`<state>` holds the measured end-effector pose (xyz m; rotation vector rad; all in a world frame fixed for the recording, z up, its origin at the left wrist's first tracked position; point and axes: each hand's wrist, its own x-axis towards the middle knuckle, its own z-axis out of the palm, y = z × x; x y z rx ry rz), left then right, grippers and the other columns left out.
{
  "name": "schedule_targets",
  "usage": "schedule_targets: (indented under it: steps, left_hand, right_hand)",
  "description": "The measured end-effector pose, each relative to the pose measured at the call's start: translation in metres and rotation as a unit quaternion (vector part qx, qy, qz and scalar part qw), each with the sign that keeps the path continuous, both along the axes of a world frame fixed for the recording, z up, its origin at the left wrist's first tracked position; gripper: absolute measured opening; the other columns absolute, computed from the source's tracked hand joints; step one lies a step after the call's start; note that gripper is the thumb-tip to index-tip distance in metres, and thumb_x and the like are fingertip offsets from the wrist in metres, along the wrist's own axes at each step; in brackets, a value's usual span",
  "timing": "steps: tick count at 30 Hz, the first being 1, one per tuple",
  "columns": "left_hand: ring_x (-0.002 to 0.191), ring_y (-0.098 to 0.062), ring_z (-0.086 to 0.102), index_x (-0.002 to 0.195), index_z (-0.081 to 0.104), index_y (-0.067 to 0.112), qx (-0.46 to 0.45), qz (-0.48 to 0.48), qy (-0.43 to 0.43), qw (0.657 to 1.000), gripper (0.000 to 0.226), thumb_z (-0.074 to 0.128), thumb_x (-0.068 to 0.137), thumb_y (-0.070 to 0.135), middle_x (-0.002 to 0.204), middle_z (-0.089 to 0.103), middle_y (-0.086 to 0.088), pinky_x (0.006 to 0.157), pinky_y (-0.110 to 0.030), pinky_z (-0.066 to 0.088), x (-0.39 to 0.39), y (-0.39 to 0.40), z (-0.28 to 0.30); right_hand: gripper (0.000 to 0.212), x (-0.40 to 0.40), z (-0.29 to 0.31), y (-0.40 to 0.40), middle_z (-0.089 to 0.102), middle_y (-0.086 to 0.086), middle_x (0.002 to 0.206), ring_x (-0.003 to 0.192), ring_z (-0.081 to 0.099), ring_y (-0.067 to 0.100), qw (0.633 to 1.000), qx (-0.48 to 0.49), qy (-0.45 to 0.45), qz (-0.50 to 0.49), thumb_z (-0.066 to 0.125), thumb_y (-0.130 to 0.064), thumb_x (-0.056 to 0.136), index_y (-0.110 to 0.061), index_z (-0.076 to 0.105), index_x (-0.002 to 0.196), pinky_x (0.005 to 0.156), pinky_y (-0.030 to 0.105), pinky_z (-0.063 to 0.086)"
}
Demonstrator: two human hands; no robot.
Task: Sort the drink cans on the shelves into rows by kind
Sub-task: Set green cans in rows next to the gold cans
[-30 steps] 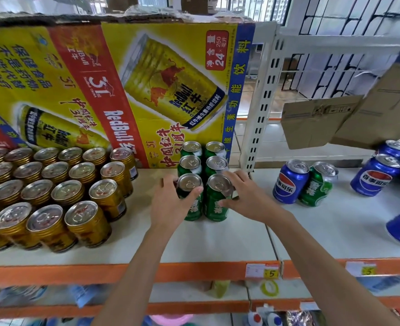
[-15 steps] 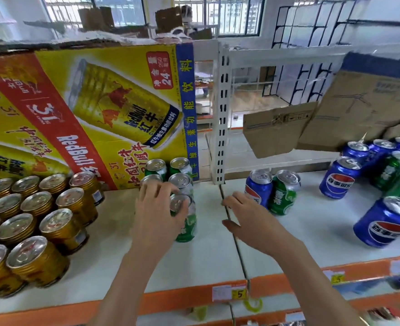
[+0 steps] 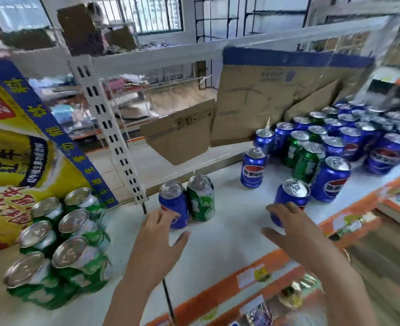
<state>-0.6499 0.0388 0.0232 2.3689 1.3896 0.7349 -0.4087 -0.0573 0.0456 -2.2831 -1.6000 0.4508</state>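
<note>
White shelf board (image 3: 217,245), orange front edge, slotted upright (image 3: 114,137) at centre-left. View has swung right since half a second ago: the gold cans are out of frame and the mixed cluster at far right now shows in full.

Green block (image 3: 60,250): six cans in two columns, upright, near left, in front of the yellow carton (image 3: 17,161). Left hand has come off this block.

Blue can (image 3: 173,204) and green can (image 3: 200,197) stand touching, just right of the upright. Left hand (image 3: 156,245) is spread open, fingertips at the blue can's near side; contact cannot be told through blur.

Right hand (image 3: 293,234) is also open with fingers apart, holding nothing, fingertips at the near blue can (image 3: 290,198). It has moved right from mid-shelf.

Mixed cluster (image 3: 330,147) of blue and green cans, unsorted, far right, in front of brown cardboard (image 3: 264,100). One blue can (image 3: 253,167) stands apart on its left.
</note>
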Motion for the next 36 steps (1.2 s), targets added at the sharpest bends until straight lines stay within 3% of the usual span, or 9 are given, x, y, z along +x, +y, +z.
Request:
schedule_targets:
  steps: [7, 12, 15, 18, 21, 26, 31, 36]
  left_hand:
    - [0.106, -0.017, 0.049, 0.116, 0.059, 0.017, 0.018, -0.017, 0.007, 1.0, 0.039, 0.066, 0.084, 0.038, 0.11, 0.05, 0.002, 0.084, -0.026, 0.041, 0.061, 0.01, 0.005]
    - [0.102, 0.002, 0.029, 0.118, 0.055, 0.023, 0.003, -0.034, -0.004, 0.999, 0.036, 0.062, 0.086, 0.038, 0.111, 0.039, 0.013, 0.079, -0.013, 0.025, 0.098, 0.013, 0.008]
    - [0.099, 0.0, 0.036, 0.117, 0.056, 0.024, -0.005, -0.042, -0.01, 0.999, 0.034, 0.062, 0.086, 0.038, 0.109, 0.041, 0.012, 0.083, -0.015, 0.029, 0.12, 0.016, 0.006]
    - [0.109, -0.009, 0.044, 0.119, 0.054, 0.026, -0.013, -0.047, 0.006, 0.999, 0.035, 0.06, 0.087, 0.04, 0.115, 0.045, 0.008, 0.091, -0.021, 0.037, 0.144, 0.019, 0.008]
    - [0.112, -0.011, 0.044, 0.122, 0.052, 0.027, -0.016, -0.059, 0.012, 0.998, 0.036, 0.058, 0.088, 0.04, 0.117, 0.044, 0.009, 0.093, -0.024, 0.038, 0.167, 0.023, 0.013]
    - [0.113, -0.007, 0.042, 0.123, 0.051, 0.029, -0.01, -0.101, 0.009, 0.995, 0.037, 0.06, 0.088, 0.038, 0.114, 0.04, 0.015, 0.085, -0.015, 0.029, 0.207, 0.035, 0.024]
    - [0.113, -0.008, 0.041, 0.121, 0.051, 0.027, 0.013, -0.113, 0.017, 0.993, 0.037, 0.06, 0.087, 0.038, 0.114, 0.042, 0.011, 0.087, -0.018, 0.031, 0.24, 0.054, 0.04]
    - [0.114, -0.009, 0.044, 0.121, 0.052, 0.027, 0.017, -0.089, 0.018, 0.996, 0.038, 0.062, 0.086, 0.04, 0.116, 0.046, 0.012, 0.093, -0.026, 0.043, 0.235, 0.062, 0.042]
  right_hand:
    - [0.049, 0.049, 0.003, -0.006, 0.046, 0.002, 0.124, 0.111, 0.051, 0.023, 0.998, 0.044, 0.006, -0.036, 0.059, -0.032, 0.09, -0.019, 0.042, 0.134, 0.087, 0.028, 0.042]
    - [0.045, 0.075, 0.009, -0.002, 0.043, -0.004, 0.105, 0.098, 0.053, 0.019, 0.997, 0.072, 0.013, -0.018, 0.059, -0.032, 0.089, -0.021, 0.045, 0.13, 0.084, 0.029, 0.045]
    - [0.042, 0.094, 0.012, -0.002, 0.038, -0.006, 0.1, 0.085, 0.053, 0.017, 0.995, 0.102, 0.0, -0.014, 0.058, -0.032, 0.09, -0.021, 0.046, 0.128, 0.076, 0.028, 0.046]
    - [0.044, 0.114, 0.012, -0.002, 0.038, -0.006, 0.1, 0.08, 0.055, 0.019, 0.994, 0.108, -0.017, -0.012, 0.058, -0.033, 0.09, -0.019, 0.045, 0.13, 0.076, 0.031, 0.048]
    - [0.045, 0.136, 0.012, 0.001, 0.044, 0.0, 0.11, 0.088, 0.057, 0.024, 0.994, 0.109, -0.023, -0.021, 0.059, -0.032, 0.089, -0.018, 0.046, 0.13, 0.076, 0.031, 0.046]
    - [0.046, 0.174, 0.019, 0.022, 0.044, 0.005, 0.12, 0.103, 0.051, 0.025, 0.992, 0.109, -0.063, -0.021, 0.059, -0.031, 0.09, -0.018, 0.044, 0.131, 0.07, 0.026, 0.034]
    - [0.047, 0.213, 0.024, 0.063, 0.045, 0.01, 0.121, 0.113, 0.045, 0.028, 0.989, 0.122, -0.077, -0.016, 0.061, -0.029, 0.088, -0.012, 0.046, 0.13, 0.084, 0.032, 0.039]
    - [0.064, 0.232, 0.014, 0.115, 0.04, 0.012, 0.13, 0.127, 0.035, 0.032, 0.991, -0.008, -0.13, -0.004, 0.061, -0.043, 0.085, -0.009, 0.038, 0.133, 0.096, 0.04, 0.038]
